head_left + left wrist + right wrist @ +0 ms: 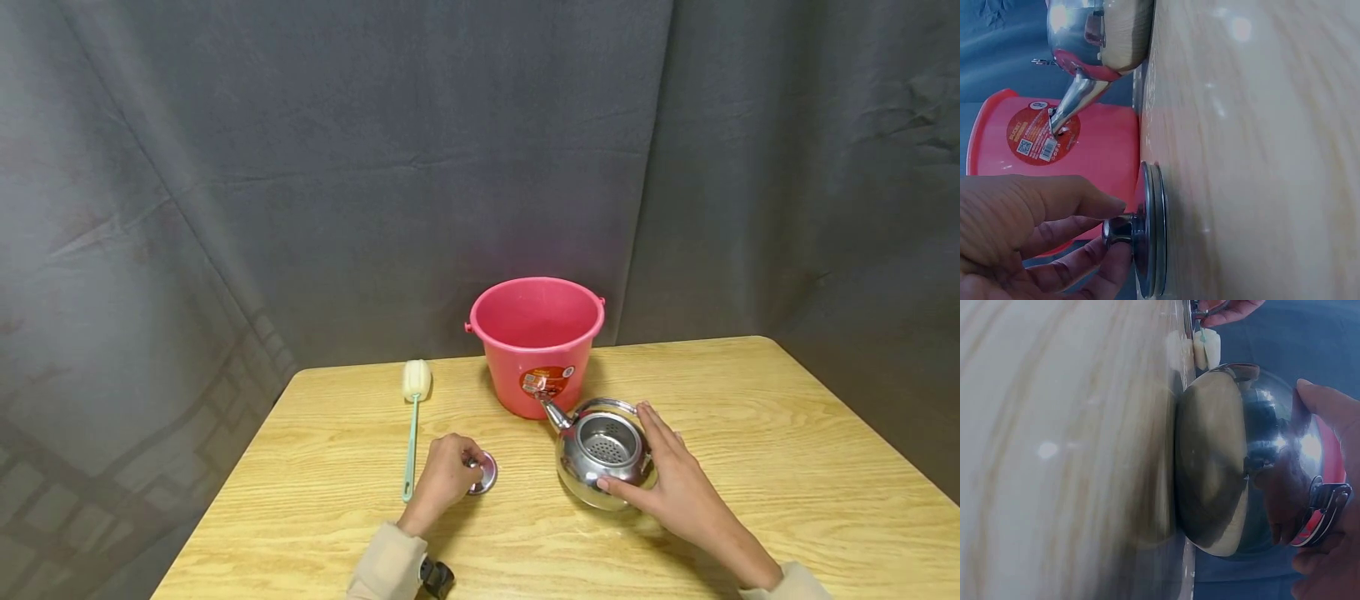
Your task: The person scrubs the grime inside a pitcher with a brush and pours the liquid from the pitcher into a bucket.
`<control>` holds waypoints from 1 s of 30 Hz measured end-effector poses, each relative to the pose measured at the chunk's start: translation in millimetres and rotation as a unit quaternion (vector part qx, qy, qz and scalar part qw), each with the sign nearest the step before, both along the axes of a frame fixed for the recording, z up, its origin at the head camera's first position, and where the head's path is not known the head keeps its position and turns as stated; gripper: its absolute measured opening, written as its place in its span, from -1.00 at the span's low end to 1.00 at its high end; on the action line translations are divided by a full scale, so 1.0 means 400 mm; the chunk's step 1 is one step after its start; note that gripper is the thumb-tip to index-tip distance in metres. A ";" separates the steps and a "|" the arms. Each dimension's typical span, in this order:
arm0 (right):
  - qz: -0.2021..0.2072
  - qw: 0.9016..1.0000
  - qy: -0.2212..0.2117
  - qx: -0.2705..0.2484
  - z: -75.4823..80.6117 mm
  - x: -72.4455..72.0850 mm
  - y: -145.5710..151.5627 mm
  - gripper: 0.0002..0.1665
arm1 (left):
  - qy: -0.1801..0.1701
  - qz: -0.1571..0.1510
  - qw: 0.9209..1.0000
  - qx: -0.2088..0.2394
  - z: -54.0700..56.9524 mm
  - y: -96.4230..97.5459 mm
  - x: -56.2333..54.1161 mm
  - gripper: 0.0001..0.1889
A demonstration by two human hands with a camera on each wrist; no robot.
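My left hand (pixel 447 475) pinches the knob (pixel 1116 231) of a round steel lid (pixel 488 473) between thumb and fingers. In the left wrist view the lid is right at the tabletop, knob upward. To its right stands a shiny steel kettle (pixel 585 481), upright and uncovered, with a perforated strainer (pixel 609 448) in its mouth. Its spout (pixel 557 414) points toward the bucket. My right hand (pixel 678 492) holds the kettle from the right, thumb on the body and fingers by the folded-down handle (pixel 1329 512); part of those fingers is hidden.
A pink bucket (pixel 510 375) with a red label stands behind the kettle. Left of my left hand lies a bottle brush (pixel 412 442) with a pale sponge head and green handle. The wooden table (pixel 787 433) ends at a grey curtain (pixel 375 208).
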State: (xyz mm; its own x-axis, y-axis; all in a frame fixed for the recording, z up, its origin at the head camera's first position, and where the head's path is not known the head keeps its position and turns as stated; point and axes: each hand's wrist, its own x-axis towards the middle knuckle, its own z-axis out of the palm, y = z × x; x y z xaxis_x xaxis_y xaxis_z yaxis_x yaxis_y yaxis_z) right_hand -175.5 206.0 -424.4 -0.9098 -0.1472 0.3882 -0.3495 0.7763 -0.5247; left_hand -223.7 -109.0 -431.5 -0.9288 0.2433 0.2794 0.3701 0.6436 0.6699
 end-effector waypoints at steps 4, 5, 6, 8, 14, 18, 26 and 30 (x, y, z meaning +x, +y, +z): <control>0.000 1.000 -0.001 -0.002 0.001 0.001 0.000 0.35 | -0.013 0.002 1.000 -0.002 0.007 -0.001 0.001 -0.85; -0.001 1.000 -0.003 -0.003 0.001 0.001 0.000 0.35 | -0.018 0.003 1.000 -0.001 0.008 -0.001 0.001 -0.85; -0.001 1.000 -0.004 -0.002 0.001 0.001 0.000 0.35 | -0.024 0.006 1.000 -0.001 0.011 -0.001 0.002 -0.84; -0.002 1.000 -0.004 -0.001 0.002 0.001 0.000 0.35 | -0.027 0.009 1.000 -0.001 0.016 -0.001 0.004 -0.84; -0.002 1.000 0.000 0.001 0.001 0.000 0.001 0.36 | -0.025 0.011 1.000 -0.004 0.028 -0.001 0.006 -0.85; 0.000 1.000 0.002 -0.001 0.001 0.000 0.001 0.35 | -0.023 0.015 1.000 -0.006 0.036 0.000 0.007 -0.87; 0.001 1.000 0.006 -0.005 -0.002 0.000 -0.001 0.34 | 0.004 0.002 1.000 -0.012 0.044 0.002 0.014 -0.90; 0.000 1.000 0.015 -0.003 -0.004 0.001 -0.002 0.33 | 0.025 -0.002 1.000 -0.016 0.045 0.004 0.014 -0.89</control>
State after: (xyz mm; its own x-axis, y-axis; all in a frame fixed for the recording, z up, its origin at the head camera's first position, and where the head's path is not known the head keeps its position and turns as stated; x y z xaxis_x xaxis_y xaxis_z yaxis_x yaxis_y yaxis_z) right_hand -175.2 205.3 -426.1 -0.8976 -0.1447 0.4164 -0.3654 0.7728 -0.5190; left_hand -218.0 -107.3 -413.5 -0.9130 0.2570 0.3169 0.4052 0.6621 0.6305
